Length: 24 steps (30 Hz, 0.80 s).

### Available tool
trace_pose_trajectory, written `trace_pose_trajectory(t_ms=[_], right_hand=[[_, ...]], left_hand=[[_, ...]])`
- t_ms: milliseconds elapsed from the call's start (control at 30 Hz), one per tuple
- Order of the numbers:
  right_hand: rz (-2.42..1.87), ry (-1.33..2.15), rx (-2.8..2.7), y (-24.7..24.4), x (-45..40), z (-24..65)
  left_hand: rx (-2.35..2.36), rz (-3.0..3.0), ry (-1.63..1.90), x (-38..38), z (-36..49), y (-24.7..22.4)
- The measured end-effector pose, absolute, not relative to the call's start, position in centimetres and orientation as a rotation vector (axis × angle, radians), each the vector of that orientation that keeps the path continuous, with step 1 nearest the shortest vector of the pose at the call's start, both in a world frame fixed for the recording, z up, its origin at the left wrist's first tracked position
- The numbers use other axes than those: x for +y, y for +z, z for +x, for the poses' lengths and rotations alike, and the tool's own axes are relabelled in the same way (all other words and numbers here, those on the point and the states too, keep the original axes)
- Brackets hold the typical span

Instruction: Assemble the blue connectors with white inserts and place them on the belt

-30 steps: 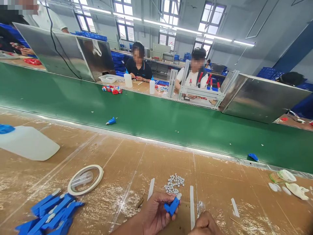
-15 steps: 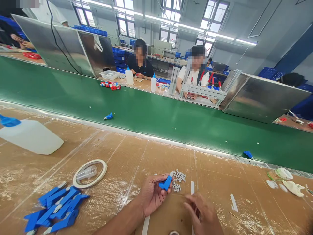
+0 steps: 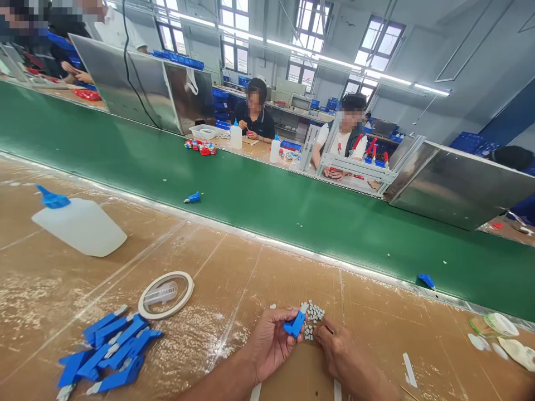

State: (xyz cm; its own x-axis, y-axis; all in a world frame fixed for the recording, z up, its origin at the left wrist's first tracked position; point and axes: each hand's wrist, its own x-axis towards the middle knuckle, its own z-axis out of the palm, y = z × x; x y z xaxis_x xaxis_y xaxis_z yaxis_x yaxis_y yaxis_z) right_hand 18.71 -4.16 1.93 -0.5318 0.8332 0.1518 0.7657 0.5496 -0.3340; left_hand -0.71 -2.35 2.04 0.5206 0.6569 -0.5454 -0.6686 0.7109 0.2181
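Note:
My left hand (image 3: pixel 273 342) is closed around a blue plastic part with a grey tip (image 3: pixel 295 324), held between thumb and fingers above the bench. Just beyond it lies a pile of small grey pieces (image 3: pixel 314 312). At the right side of that pile, my right hand (image 3: pixel 339 346) has its fingertips pressed together and pointing down; whatever is between them is hidden. A brown board with white strips at its sides (image 3: pixel 297 376) lies below both hands.
Several similar blue parts (image 3: pixel 111 348) are heaped at left, near a tape roll (image 3: pixel 190 292) and a white squeeze bottle (image 3: pixel 83 225). A jar (image 3: pixel 493 324) stands far right. Beyond the bench runs a green belt (image 3: pixel 251 206) carrying two blue parts. Co-workers sit across it.
My right hand has moved forward from over the board to the grey pieces, and its fingers have closed. My left hand still holds the blue part. The whole view has shifted slightly.

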Motion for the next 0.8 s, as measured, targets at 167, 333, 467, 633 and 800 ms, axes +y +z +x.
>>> trace_pose_trajectory(t_ms=[167,333,467,633,800], right_hand=[[-1.570,0.339,-2.804,3.8,-3.5,17.6],[-1.579,0.468,-2.648,4.7,-3.5,18.2],[-1.489,1.157,-1.882,3.2,-4.9,19.8],[-1.270,1.517,-1.200,0.0,-6.6,20.5],[-1.178,1.540,-1.092,0.0,-6.6,20.2]], left_hand=[[0.642,-0.001,0.801,-2.4,-0.5,1.8],[0.636,-0.004,0.824,-2.4,-0.2,1.3],[0.640,-0.010,0.775,-2.7,0.0,1.1],[0.661,0.034,0.708,-3.6,0.5,1.1],[0.692,0.052,0.639,-3.9,0.8,0.7]])
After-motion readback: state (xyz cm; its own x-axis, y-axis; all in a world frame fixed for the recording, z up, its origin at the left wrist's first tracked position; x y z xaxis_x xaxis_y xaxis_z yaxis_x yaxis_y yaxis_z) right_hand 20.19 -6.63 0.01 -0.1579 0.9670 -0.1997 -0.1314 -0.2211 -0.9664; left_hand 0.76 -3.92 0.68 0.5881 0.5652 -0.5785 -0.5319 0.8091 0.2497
